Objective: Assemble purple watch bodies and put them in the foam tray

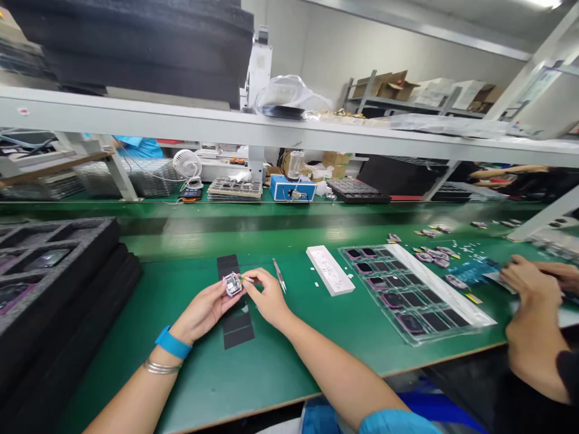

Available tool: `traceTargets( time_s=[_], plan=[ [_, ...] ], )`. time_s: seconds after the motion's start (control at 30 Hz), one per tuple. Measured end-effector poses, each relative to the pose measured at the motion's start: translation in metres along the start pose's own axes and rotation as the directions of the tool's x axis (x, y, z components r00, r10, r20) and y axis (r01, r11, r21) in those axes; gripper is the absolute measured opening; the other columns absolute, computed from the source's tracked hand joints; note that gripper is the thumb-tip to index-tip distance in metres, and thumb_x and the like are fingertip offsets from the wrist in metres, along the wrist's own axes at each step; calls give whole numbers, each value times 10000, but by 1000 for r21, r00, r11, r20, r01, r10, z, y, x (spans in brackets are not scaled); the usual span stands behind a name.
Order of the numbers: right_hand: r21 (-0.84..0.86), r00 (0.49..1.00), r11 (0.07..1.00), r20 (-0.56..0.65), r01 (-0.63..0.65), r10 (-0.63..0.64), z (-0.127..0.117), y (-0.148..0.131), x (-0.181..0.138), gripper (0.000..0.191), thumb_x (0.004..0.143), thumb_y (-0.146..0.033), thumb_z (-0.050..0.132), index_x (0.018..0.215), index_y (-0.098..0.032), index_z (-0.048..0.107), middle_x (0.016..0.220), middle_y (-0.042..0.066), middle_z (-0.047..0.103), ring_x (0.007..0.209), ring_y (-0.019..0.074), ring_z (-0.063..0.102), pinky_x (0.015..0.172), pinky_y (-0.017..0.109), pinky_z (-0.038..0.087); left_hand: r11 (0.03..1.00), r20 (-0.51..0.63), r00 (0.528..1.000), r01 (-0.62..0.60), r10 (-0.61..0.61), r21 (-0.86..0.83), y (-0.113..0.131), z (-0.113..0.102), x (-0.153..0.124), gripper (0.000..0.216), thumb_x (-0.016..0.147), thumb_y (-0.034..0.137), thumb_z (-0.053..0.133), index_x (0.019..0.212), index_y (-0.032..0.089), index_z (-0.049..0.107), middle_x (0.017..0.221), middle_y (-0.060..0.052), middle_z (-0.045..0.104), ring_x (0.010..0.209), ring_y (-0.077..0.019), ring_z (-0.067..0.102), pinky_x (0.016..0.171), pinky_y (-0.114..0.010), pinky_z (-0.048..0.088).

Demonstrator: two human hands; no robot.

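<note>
While hands (203, 310) pinch a module (233, 284), its text blurs.

On the bench (190, 386), foam trays (58, 289) lay at left; tweezers (279, 275), a slab (330, 270) and a tray (407, 295) followed rightward, beneath a shelf (253, 123) behind.

Left hand (201, 313) has a little electronic module (233, 284), right hand (266, 296) pinching at its edge, right over a black strip (237, 328) on the green tabletop (190, 386). Tweezers (279, 275) lie just beside, plastic tray (418, 334) off right.
</note>
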State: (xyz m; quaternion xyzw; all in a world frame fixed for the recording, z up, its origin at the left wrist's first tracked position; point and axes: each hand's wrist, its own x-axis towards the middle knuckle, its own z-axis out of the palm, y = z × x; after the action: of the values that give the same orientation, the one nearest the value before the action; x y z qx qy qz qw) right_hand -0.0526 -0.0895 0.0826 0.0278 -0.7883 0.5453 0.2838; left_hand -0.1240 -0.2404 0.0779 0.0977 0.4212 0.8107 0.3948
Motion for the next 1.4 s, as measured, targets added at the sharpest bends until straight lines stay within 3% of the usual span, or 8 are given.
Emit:
traceTargets(
  time_s=[0.13, 0.23, 0.37, 0.7, 0.93, 1.23, 1.4],
  plan=[
    [-15, 998, 1000, -53, 21, -22, -3, -1, -1, 47, 783, -188, 573, 783, -187, 620, 781, 9, 618, 780, 145, 580, 782, 295, 470, 991, 29, 997, -70, 67, 111, 5, 3, -4, 301, 789, 243, 644, 1068, 134, 668, 1173, -113, 640, 1044, -206, 606, 948, -282, 465],
    [-115, 994, 989, -30, 97, -102, 1, -2, -3, 17, 761, -187, 634, 770, -200, 640, 817, 18, 604, 852, 158, 557, 842, 315, 439, 978, 26, 996, -90, 87, 189, 4, 4, -6, 381, 732, 218, 702, 1107, 168, 653, 1153, -90, 651, 1001, -190, 621, 892, -253, 492],
    [-130, 995, 986, 19, 104, -103, 6, -2, -6, 82, 751, -154, 650, 809, -209, 663, 866, 26, 575, 896, 159, 544, 854, 310, 437, 969, 31, 994, -111, 107, 222, 5, 1, -7, 498, 682, 181, 742, 1160, 239, 618, 1074, -53, 683, 948, -170, 631, 858, -260, 508],
    [-55, 994, 995, 68, 88, -85, 7, -8, -11, 87, 746, -144, 658, 802, -210, 667, 876, 20, 586, 901, 150, 561, 861, 304, 443, 931, 28, 983, -179, 180, 317, 7, -3, -7, 461, 514, 106, 824, 945, 218, 705, 1001, -42, 683, 855, -143, 616, 749, -195, 505],
    [-50, 993, 995, 85, 81, -77, 7, -7, -11, 60, 752, -167, 658, 797, -205, 666, 875, 18, 588, 897, 144, 572, 868, 299, 443, 919, 42, 977, -210, 208, 335, 7, -5, -7, 507, 477, 88, 826, 950, 217, 693, 908, -34, 679, 777, -144, 610, 695, -216, 506],
    [-102, 992, 994, 125, 44, -31, 3, -8, -9, 45, 746, -196, 680, 784, -211, 662, 898, 18, 573, 934, 152, 563, 893, 306, 436, 932, 20, 983, -179, 182, 314, 6, 2, -8, 519, 504, 92, 817, 990, 208, 677, 893, -49, 692, 801, -167, 617, 738, -243, 492],
    [-133, 992, 987, 97, 95, -83, 2, -10, -9, 43, 744, -185, 680, 769, -213, 659, 909, 22, 559, 940, 154, 551, 904, 309, 432, 948, 8, 986, -163, 167, 274, 3, 0, -7, 520, 534, 119, 817, 1021, 223, 666, 928, -47, 691, 835, -151, 613, 758, -214, 484]
  ],
)
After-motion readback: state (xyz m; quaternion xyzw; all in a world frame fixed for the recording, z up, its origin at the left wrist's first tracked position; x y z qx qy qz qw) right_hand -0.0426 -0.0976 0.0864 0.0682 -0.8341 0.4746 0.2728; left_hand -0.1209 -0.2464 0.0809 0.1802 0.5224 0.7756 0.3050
